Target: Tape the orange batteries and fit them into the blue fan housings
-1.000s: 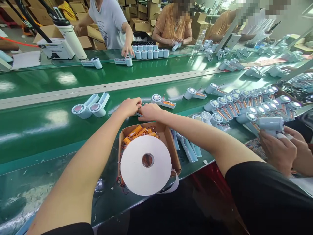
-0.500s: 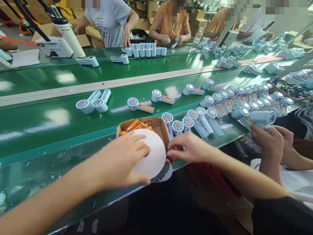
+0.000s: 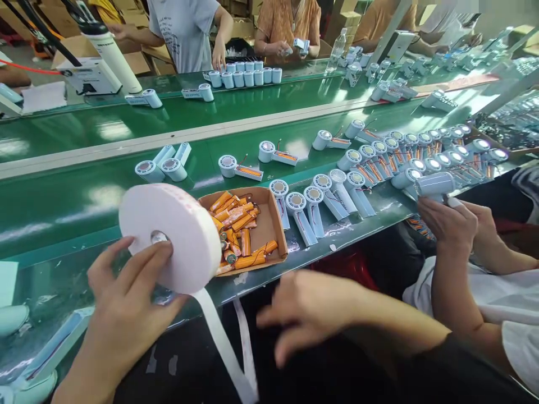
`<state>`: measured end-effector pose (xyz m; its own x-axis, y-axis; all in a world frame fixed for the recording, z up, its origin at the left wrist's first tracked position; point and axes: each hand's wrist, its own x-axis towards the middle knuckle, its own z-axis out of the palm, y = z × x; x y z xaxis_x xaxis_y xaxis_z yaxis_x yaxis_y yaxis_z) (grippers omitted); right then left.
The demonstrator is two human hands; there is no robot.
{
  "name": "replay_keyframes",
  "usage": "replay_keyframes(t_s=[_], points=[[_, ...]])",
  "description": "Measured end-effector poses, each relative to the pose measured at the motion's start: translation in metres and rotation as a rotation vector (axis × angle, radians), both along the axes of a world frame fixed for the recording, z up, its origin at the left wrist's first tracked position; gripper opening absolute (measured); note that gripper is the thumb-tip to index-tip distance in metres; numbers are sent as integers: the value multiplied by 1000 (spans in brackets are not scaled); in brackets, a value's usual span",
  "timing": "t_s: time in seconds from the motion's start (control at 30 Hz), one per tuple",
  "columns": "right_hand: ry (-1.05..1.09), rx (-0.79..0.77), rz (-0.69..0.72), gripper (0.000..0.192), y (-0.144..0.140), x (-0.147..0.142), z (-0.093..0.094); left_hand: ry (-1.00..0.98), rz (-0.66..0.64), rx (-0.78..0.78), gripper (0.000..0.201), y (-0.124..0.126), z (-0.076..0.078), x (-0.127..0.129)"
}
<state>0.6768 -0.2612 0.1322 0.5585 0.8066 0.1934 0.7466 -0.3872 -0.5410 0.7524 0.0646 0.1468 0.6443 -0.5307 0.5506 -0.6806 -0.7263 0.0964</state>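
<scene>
There was one roll of white tape (image 3: 187,238) and one cardboard box (image 3: 265,230). The orange battery packs (image 3: 242,219) inside were more than ten, but they overlapped and the exact number could not be told. Just beside the box were six pale blue fan housings (image 3: 296,202). On the near belt (image 3: 76,185), four housings (image 3: 228,165) showed orange in their handles, and two housings (image 3: 174,166) were at the left. One clear bottle (image 3: 337,50) stood farther away.

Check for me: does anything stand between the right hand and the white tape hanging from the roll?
Nothing visible does. The right hand, open and blurred, is to the right of the hanging tape, with a gap between; depth is unclear. The left hand holds the roll.
</scene>
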Motion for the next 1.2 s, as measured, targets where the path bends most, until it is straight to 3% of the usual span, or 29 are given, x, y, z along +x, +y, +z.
replay_keyframes(t_s=[0.1, 0.23, 0.37, 0.47, 0.57, 0.67, 0.77, 0.9, 1.07, 1.2], points=[[-77, -306, -215, 20, -8, 56, 14, 17, 49, -73, 91, -5, -6, -8], [-62, -732, -170, 15, 12, 106, 13, 44, 5, -49, 94, -22, -8, -9], [-95, -806, -179, 26, 18, 115, 24, 57, -18, -64, 93, -27, -12, -11], [-126, -602, -383, 23, -12, 115, 45, 81, 6, -88, 98, -22, -21, -15], [51, -97, -554, 39, -46, 113, 52, 106, 30, -107, 98, -19, -29, -18], [385, 486, -541, 53, -58, 105, 37, 98, 26, -102, 98, -23, -31, -18], [631, 848, -472, 63, -48, 94, 19, 68, 12, -82, 103, -27, -28, -18], [720, 998, -400, 85, -29, 85, 14, 73, 17, -23, 113, -23, -25, -20], [612, 1148, -438, 52, -13, 82, 19, 78, 56, 17, 113, -19, -24, -25], [546, 1150, -444, 49, -6, 75, 20, 47, 79, 28, 110, -24, -22, -23]])
